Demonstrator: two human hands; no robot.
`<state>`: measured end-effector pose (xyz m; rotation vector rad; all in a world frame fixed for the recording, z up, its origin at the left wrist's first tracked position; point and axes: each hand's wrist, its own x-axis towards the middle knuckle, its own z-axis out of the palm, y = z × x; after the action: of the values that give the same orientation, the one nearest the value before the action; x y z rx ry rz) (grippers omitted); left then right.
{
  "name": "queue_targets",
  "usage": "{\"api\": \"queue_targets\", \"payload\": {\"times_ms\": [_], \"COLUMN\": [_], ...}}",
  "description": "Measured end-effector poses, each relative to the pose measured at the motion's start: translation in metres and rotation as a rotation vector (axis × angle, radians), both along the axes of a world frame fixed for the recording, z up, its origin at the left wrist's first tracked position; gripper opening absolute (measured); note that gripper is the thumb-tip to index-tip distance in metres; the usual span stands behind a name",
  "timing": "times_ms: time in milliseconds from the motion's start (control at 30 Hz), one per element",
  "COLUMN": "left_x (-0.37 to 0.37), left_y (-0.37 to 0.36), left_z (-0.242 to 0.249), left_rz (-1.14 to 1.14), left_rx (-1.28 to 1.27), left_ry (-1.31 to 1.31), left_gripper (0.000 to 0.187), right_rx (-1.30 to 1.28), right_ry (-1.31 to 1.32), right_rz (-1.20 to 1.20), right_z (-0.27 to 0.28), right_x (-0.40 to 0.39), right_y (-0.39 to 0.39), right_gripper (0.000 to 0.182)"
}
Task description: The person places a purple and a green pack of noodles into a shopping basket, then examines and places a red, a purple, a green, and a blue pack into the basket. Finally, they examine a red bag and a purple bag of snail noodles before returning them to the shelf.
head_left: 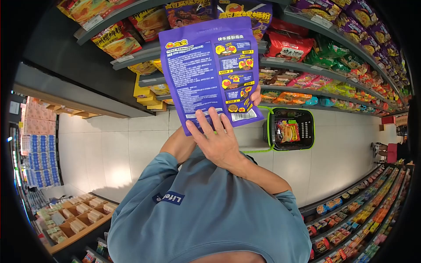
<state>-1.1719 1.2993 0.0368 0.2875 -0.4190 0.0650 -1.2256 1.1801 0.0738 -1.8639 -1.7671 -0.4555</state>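
Note:
A large purple food packet (193, 79), its printed back facing me, is held up in front of my chest. My left hand (255, 95) reaches behind it and grips it; only some fingertips show at the packet's right edge, and the rest is hidden. Across the packet's lower front lies my right hand (217, 142), fingers stretched out and spread, touching the printed surface near the barcode. Similar purple packets (190, 11) stand on the shelf just beyond.
A black basket with a green rim (313, 129) stands on the tiled floor to the right, with colourful packets (288, 131) inside. Shelves (333, 74) of bagged goods curve along the front and right. More stocked shelves (351, 219) are at lower right. A wooden display (83, 219) stands at lower left.

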Motion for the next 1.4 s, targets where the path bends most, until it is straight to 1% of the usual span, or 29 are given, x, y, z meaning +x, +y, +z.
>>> {"api": "queue_targets", "payload": {"times_ms": [100,200,300,367,433,467,500,533,567,600,667,700,733,767,800,833,867,900,933,967,1033,1100,1167,1233,1267,1300,1333,1367,1400], "left_x": [0.008,0.004,0.003,-0.002,-0.017,-0.02,-0.009,-0.013,-0.021,-0.035,-0.06,-0.075,-0.088,-0.099,-0.109,-0.119,-0.129,-0.129,-0.13,-0.133,-0.143,-0.158,-0.182,-0.222,-0.245,-0.301,-0.34,-0.372,-0.386], "left_y": [-0.012,-0.023,-0.03,-0.03,-0.033,-0.03,-0.026,-0.021,-0.018,-0.023,-0.033,-0.043,-0.055,-0.07,-0.083,-0.093,-0.101,-0.111,-0.119,-0.125,-0.125,-0.118,-0.112,-0.107,-0.106,-0.088,-0.085,-0.1,-0.099], "left_z": [-0.008,-0.018,-0.017,-0.016,-0.009,-0.005,-0.015,-0.024,-0.038,-0.032,-0.062,-0.097,-0.123,-0.129,-0.133,-0.145,-0.162,-0.155,-0.146,-0.152,-0.169,-0.181,-0.209,-0.252,-0.272,-0.322,-0.339,-0.348,-0.341], "left_rz": [-0.012,-0.12,-0.086,-0.133,0.083,0.192,0.439,0.743,0.999,0.801,0.612,0.633,0.654,0.549,0.439,0.413,0.359,0.302,0.212,0.171,0.37,0.35,0.26,0.138,0.041,-0.019,-0.135,-0.032,-0.19], "left_rx": [0.001,-0.004,0.035,0.101,0.06,0.043,0.342,1.033,1.434,1.528,1.738,1.831,1.925,1.85,1.771,1.775,1.652,1.53,1.379,1.383,1.294,1.348,1.417,1.503,1.57,1.89,2.259,2.052,2.351], "left_ry": [0.014,0.161,0.089,0.093,0.348,0.473,0.672,0.941,0.893,1.033,1.038,1.065,1.087,1.141,1.196,1.19,1.144,1.097,1.154,1.147,1.231,1.239,1.325,1.435,1.491,1.132,0.788,1.091,0.509], "left_gripper": [0.059,0.061,0.063,0.061,0.059,0.058,0.055,0.057,0.057,0.055,0.052,0.05,0.049,0.046,0.043,0.043,0.043,0.043,0.043,0.043,0.043,0.04,0.038,0.038,0.033,0.028,0.024,0.026,0.03], "right_rx": [0.018,0.074,0.107,0.112,0.241,0.311,0.329,0.412,0.492,0.509,0.308,0.324,0.303,0.279,0.289,0.233,0.174,0.181,0.273,0.373,0.445,0.722,0.766,0.917,0.951,0.928,0.908,0.939,0.932], "right_ry": [0.025,0.057,0.083,0.083,0.427,0.576,0.562,0.974,1.388,1.38,1.728,1.729,1.832,1.936,1.941,2.0,2.062,2.074,2.21,2.342,2.368,2.335,2.314,2.256,2.121,2.087,2.039,2.011,2.013], "right_rz": [-0.003,-0.015,-0.026,-0.034,-0.005,-0.012,-0.032,-0.061,-0.077,-0.09,-0.421,-0.436,-0.439,-0.442,-0.463,-0.477,-0.491,-0.517,-0.529,-0.538,-0.594,-0.661,-0.664,-0.835,-0.83,-0.817,-0.767,-0.832,-0.911], "right_z": [-0.005,-0.021,-0.023,-0.021,-0.016,-0.012,-0.012,-0.012,-0.014,-0.025,-0.066,-0.091,-0.119,-0.139,-0.151,-0.162,-0.173,-0.192,-0.212,-0.224,-0.235,-0.268,-0.315,-0.351,-0.375,-0.385,-0.397,-0.426,-0.444], "right_x": [0.005,0.006,0.004,0.006,0.014,0.018,0.021,0.023,0.025,0.027,0.035,0.033,0.028,0.024,0.022,0.019,0.015,0.013,0.013,0.014,0.025,0.05,0.09,0.138,0.165,0.188,0.22,0.249,0.279], "right_y": [-0.015,-0.03,-0.04,-0.054,-0.068,-0.076,-0.082,-0.087,-0.093,-0.101,-0.113,-0.122,-0.134,-0.147,-0.161,-0.177,-0.191,-0.203,-0.216,-0.231,-0.25,-0.266,-0.289,-0.309,-0.32,-0.334,-0.346,-0.354,-0.36], "right_gripper": [0.045,0.044,0.046,0.05,0.069,0.088,0.088,0.085,0.083,0.083,0.069,0.069,0.064,0.058,0.058,0.055,0.051,0.051,0.045,0.04,0.035,0.029,0.029,0.025,0.024,0.021,0.019,0.022,0.026]}}
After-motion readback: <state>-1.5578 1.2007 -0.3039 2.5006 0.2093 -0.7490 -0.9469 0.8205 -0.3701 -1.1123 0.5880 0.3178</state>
